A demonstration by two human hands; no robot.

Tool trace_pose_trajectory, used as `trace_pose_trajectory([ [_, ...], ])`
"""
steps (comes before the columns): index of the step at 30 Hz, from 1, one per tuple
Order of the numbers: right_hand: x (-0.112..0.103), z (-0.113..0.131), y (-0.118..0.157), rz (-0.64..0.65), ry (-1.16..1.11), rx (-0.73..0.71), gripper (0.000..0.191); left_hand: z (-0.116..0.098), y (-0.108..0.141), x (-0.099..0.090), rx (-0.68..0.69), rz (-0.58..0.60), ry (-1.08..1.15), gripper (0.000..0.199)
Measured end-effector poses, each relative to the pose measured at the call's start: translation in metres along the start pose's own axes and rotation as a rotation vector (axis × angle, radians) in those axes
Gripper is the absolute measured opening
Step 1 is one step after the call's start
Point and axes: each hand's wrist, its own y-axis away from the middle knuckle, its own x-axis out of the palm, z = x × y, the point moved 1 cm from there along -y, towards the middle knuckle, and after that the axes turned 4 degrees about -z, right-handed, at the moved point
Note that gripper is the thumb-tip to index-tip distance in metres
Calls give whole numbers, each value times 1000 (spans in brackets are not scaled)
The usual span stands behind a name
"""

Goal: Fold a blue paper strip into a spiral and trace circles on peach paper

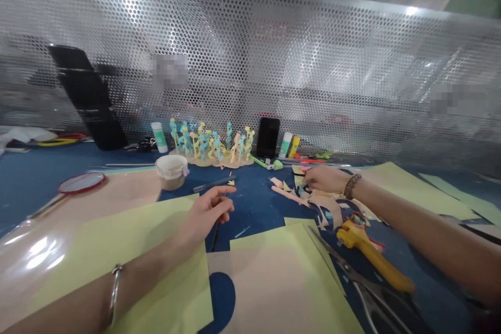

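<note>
My left hand hovers over the blue table beside yellow paper, its index finger stretched out and the others curled loosely; it appears to hold nothing. My right hand, with a beaded bracelet, reaches into a pile of paper scraps. Its fingers are pressed together at a small bluish scrap, and whether they grip it is unclear. A dark thin stick lies below my left hand. Behind the hands stands a row of twisted blue, yellow and pink paper pieces on a pale base.
Scissors and a yellow glue gun lie at the front right. A tape roll, a red-rimmed round object, glue sticks and a phone are farther back. A perforated metal panel rises behind the table.
</note>
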Motion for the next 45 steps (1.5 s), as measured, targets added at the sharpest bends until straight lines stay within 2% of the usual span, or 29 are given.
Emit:
trace_pose_trajectory([
  [6, -26, -4, -6, 77, 10, 70, 27, 5, -3, -1, 19, 15, 35, 31],
  [10, -39, -15, -15, 21, -6, 126, 31, 6, -4, 0, 17, 11, 41, 30],
  [13, -31, -17, -24, -58, 54, 164, 36, 5, -4, 0, 20, 9, 39, 30],
  [16, -14, -11, -31, -86, 106, 118, 45, 3, -2, 1, 17, 2, 34, 30],
  [20, -3, -5, -33, -118, 131, 59, 22, -1, 1, 2, 17, -8, 33, 29],
  [23, -10, -6, -31, -144, 112, 58, 15, 0, 0, 2, 7, -4, 35, 28],
  [28, -35, -19, -18, -207, 53, 153, 24, 5, -3, 0, 12, 17, 47, 29],
  [32, -51, -31, -4, -250, 99, 252, 25, 3, -1, 0, 16, 18, 29, 29],
  [36, -45, -37, 8, -196, 173, 283, 24, 0, 1, 1, 20, 7, 5, 30],
  [40, -31, -36, 12, -104, 150, 235, 25, 2, -1, 0, 19, 12, 12, 31],
  [45, -41, -10, 1, -176, 63, 152, 39, 3, -1, -1, 26, 15, 25, 32],
])
